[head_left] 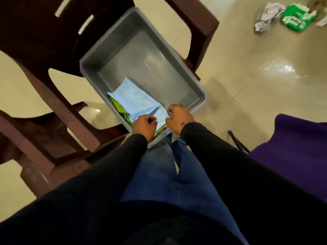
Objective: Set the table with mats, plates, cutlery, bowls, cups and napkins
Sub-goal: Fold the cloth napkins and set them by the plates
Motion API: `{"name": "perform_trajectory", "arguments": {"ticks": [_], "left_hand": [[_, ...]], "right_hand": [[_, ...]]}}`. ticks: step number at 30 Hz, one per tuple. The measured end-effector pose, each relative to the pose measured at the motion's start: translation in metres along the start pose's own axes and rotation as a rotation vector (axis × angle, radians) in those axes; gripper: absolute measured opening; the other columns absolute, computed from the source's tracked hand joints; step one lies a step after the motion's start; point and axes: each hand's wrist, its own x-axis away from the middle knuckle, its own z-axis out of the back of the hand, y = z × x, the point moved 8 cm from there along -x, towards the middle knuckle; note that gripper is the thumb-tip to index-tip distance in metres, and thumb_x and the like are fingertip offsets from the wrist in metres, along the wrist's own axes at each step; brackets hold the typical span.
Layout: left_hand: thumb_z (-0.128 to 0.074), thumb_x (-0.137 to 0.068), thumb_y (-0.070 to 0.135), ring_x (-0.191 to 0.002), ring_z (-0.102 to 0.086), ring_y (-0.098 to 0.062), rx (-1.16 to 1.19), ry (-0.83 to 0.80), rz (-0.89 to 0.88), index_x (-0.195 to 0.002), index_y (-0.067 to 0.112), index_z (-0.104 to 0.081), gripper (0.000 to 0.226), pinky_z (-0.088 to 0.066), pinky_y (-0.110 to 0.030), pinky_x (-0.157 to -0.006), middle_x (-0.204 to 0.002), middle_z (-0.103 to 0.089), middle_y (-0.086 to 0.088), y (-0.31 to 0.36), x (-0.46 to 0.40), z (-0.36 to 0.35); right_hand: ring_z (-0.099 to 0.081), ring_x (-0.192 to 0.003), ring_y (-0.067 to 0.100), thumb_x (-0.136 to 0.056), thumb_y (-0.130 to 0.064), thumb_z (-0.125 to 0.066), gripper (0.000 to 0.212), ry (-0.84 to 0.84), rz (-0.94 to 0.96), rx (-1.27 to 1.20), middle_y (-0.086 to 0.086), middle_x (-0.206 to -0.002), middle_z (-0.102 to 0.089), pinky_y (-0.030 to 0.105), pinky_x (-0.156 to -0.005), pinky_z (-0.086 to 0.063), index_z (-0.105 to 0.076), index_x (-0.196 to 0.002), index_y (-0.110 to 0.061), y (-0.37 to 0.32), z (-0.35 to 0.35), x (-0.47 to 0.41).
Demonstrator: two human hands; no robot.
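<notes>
Fingers of the left hand (143, 125) and right hand (179, 117) curled, pinching the near edge of a light blue napkin (137, 103) from either side. Beneath it, a green cloth (120, 107) showing at the left, with a sliver of a further coloured one at the near corner, too hidden to name. All lying at the near end of a grey plastic tub (178, 55), resting on the seat of a brown plastic chair (35, 41); rest of the tub bare. Black sleeves (212, 149) and blue jeans (164, 174) in the foreground. At right, a purple-covered surface (292, 147), possibly the table, with nothing of a place setting visible on the part in view. Crumpled paper (269, 13) and a green packet (297, 18) on the tiled floor (265, 85) beyond. Judging by the near-empty tub: napkins likely the last items to go out, mats, plates, cutlery, bowls and cups presumably already laid out of view. Unconfirmed from here.
</notes>
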Motion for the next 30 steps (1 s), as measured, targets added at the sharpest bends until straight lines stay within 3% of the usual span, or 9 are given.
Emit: {"name": "perform_trajectory", "arguments": {"ticks": [2,5,8,12,16,22,25,28,30], "left_hand": [[-0.063,-0.094,0.018,-0.109,-0.065,-0.025,0.008,-0.025,0.062,-0.113,0.009,-0.072,0.023,-0.047,-0.027,-0.098,-0.115,-0.072,-0.009,-0.021,-0.015,-0.001],[-0.062,-0.094,0.019,-0.118,-0.061,-0.024,0.049,-0.039,0.099,-0.119,0.008,-0.069,0.028,-0.043,-0.026,-0.099,-0.124,-0.069,-0.008,-0.037,-0.044,-0.005],[-0.061,-0.095,0.019,-0.121,-0.059,-0.022,0.085,-0.043,0.069,-0.126,0.01,-0.066,0.032,-0.041,-0.023,-0.097,-0.13,-0.066,-0.006,-0.027,-0.057,-0.012],[-0.057,-0.097,0.014,-0.124,-0.058,-0.023,0.126,-0.042,0.09,-0.131,0.012,-0.062,0.035,-0.043,-0.028,-0.103,-0.135,-0.063,-0.006,-0.032,-0.082,-0.026],[-0.05,-0.098,0.01,-0.124,-0.058,-0.022,0.134,-0.02,0.118,-0.131,0.012,-0.063,0.036,-0.042,-0.025,-0.1,-0.135,-0.063,-0.005,-0.04,-0.091,-0.03],[-0.054,-0.097,0.014,-0.123,-0.059,-0.021,0.164,-0.037,0.115,-0.131,0.013,-0.063,0.035,-0.044,-0.026,-0.1,-0.134,-0.064,-0.004,-0.041,-0.091,-0.028],[-0.056,-0.096,0.018,-0.11,-0.065,-0.024,0.156,-0.021,0.117,-0.118,0.013,-0.069,0.026,-0.051,-0.033,-0.1,-0.119,-0.071,-0.006,-0.039,-0.092,-0.026],[-0.057,-0.093,0.023,-0.086,-0.07,-0.025,0.208,0.027,0.126,-0.093,0.019,-0.071,0.015,-0.059,-0.043,-0.085,-0.092,-0.074,-0.004,-0.034,-0.09,-0.021],[-0.057,-0.093,0.023,-0.086,-0.07,-0.024,0.21,0.055,0.112,-0.095,0.02,-0.072,0.016,-0.059,-0.042,-0.085,-0.092,-0.074,-0.002,-0.028,-0.085,-0.016]], "right_hand": [[-0.057,-0.09,0.029,-0.089,-0.018,-0.058,0.011,-0.044,-0.05,0.026,0.013,-0.098,-0.057,0.029,-0.073,-0.039,-0.057,-0.095,-0.009,0.002,-0.02,-0.019],[-0.06,-0.109,0.034,-0.092,-0.019,-0.058,0.031,-0.094,-0.1,0.065,0.018,-0.12,-0.061,0.03,-0.085,-0.047,-0.061,-0.118,-0.003,0.002,-0.044,-0.047],[-0.056,-0.116,0.035,-0.09,-0.023,-0.061,0.04,-0.039,-0.116,0.088,0.016,-0.127,-0.055,0.038,-0.096,-0.049,-0.056,-0.127,-0.007,0.005,-0.045,-0.066],[-0.056,-0.113,0.036,-0.088,-0.029,-0.066,0.04,-0.006,-0.151,0.116,0.015,-0.122,-0.058,0.041,-0.095,-0.05,-0.057,-0.121,-0.008,0.005,-0.057,-0.095],[-0.06,-0.105,0.035,-0.087,-0.03,-0.069,0.031,0.032,-0.198,0.117,0.013,-0.112,-0.063,0.04,-0.09,-0.053,-0.063,-0.11,-0.009,0.007,-0.062,-0.114],[-0.063,-0.091,0.031,-0.082,-0.02,-0.073,0.014,0.112,-0.236,0.071,0.009,-0.097,-0.067,0.043,-0.084,-0.057,-0.067,-0.093,-0.013,0.002,-0.055,-0.115],[-0.063,-0.082,0.028,-0.086,-0.019,-0.066,0.008,0.114,-0.244,0.005,0.007,-0.086,-0.065,0.04,-0.079,-0.058,-0.065,-0.08,-0.014,0.003,-0.054,-0.114],[-0.064,-0.076,0.024,-0.087,-0.019,-0.062,0.015,0.113,-0.272,-0.112,0.004,-0.077,-0.063,0.037,-0.074,-0.059,-0.064,-0.073,-0.014,0.007,-0.052,-0.109],[-0.065,-0.073,0.023,-0.084,-0.018,-0.063,0.013,0.12,-0.263,-0.166,0.006,-0.077,-0.066,0.037,-0.072,-0.06,-0.068,-0.073,-0.013,0.005,-0.048,-0.102]]}}
